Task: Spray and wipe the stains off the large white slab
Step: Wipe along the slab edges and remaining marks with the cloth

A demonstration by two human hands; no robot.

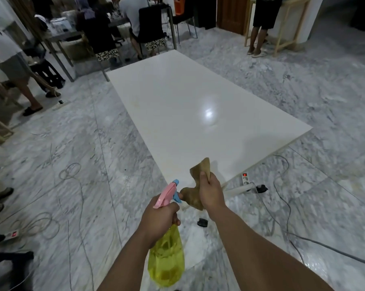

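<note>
Slab (198,106) stains faint; left hand (159,220) grips bottle (166,259), right hand (211,194) cloth (198,181).

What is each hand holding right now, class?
Left hand: closed on the yellow spray bottle.
Right hand: closed on the brown cloth.

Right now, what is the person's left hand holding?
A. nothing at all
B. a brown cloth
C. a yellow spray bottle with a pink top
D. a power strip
C: the left hand is wrapped around the neck of the yellow spray bottle, right below its pink trigger top, while the brown cloth is in the right hand.
</note>
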